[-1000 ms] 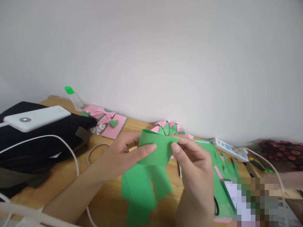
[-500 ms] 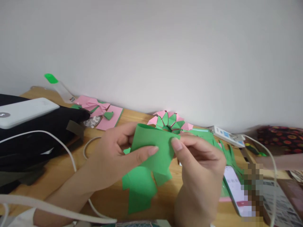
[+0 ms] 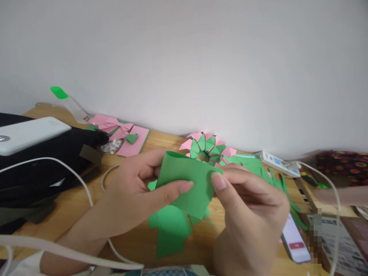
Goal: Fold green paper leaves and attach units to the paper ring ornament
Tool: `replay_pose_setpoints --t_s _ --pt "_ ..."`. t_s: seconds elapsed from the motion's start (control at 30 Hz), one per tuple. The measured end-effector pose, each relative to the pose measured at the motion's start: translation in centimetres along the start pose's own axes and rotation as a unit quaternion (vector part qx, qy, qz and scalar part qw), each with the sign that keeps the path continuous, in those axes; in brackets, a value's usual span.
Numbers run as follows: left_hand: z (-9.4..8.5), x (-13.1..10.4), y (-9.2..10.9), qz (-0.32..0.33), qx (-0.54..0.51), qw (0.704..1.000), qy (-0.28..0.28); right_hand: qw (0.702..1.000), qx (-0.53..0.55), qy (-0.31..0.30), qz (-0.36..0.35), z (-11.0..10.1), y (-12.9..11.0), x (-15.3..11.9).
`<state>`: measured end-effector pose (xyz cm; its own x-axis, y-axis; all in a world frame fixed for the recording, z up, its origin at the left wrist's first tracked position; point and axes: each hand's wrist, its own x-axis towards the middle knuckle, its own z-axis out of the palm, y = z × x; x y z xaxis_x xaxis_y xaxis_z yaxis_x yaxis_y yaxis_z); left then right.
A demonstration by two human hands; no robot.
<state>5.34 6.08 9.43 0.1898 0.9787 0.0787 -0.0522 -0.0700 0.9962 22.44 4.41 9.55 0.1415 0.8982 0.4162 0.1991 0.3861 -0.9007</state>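
Note:
A sheet of green paper (image 3: 188,184), bent over in a loop at its left end, is held up above the table. My left hand (image 3: 143,184) grips its left side, thumb across the front and fingers behind. At the right edge, my right hand (image 3: 244,199) pinches the paper between thumb and forefinger. Cut green paper pieces (image 3: 172,234) lie on the table under the hands. Behind the held sheet stands a ring of folded pink and green paper (image 3: 211,147), its lower part hidden.
Pink paper pieces (image 3: 112,126) lie at the back left, near a black bag (image 3: 74,165) bearing a white power bank (image 3: 33,134). To the right are a power strip (image 3: 278,163), green strips (image 3: 296,209) and a phone (image 3: 296,239). White cables (image 3: 77,172) cross the left side. Another person's arm (image 3: 339,195) shows at far right.
My right hand has shifted slightly right along with the paper's right edge. The sheet looks drawn out wider and more pointed there. My left hand keeps its grip.

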Motion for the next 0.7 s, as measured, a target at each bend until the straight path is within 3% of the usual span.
replay_pose_setpoints --t_s 0.2,0.47,0.7 --pt "-0.2 0.0 -0.1 0.017 0.001 1.000 -0.008 1.000 0.004 -0.002 0.010 -0.1 0.0 0.1" --pt "-0.1 0.7 0.4 0.012 -0.129 0.990 0.062 0.999 0.040 -0.029 0.012 -0.3 0.9 0.5" --pt "-0.4 0.6 0.1 0.060 -0.028 0.992 0.108 0.998 0.010 -0.052 -0.017 -0.8 1.1 1.2"
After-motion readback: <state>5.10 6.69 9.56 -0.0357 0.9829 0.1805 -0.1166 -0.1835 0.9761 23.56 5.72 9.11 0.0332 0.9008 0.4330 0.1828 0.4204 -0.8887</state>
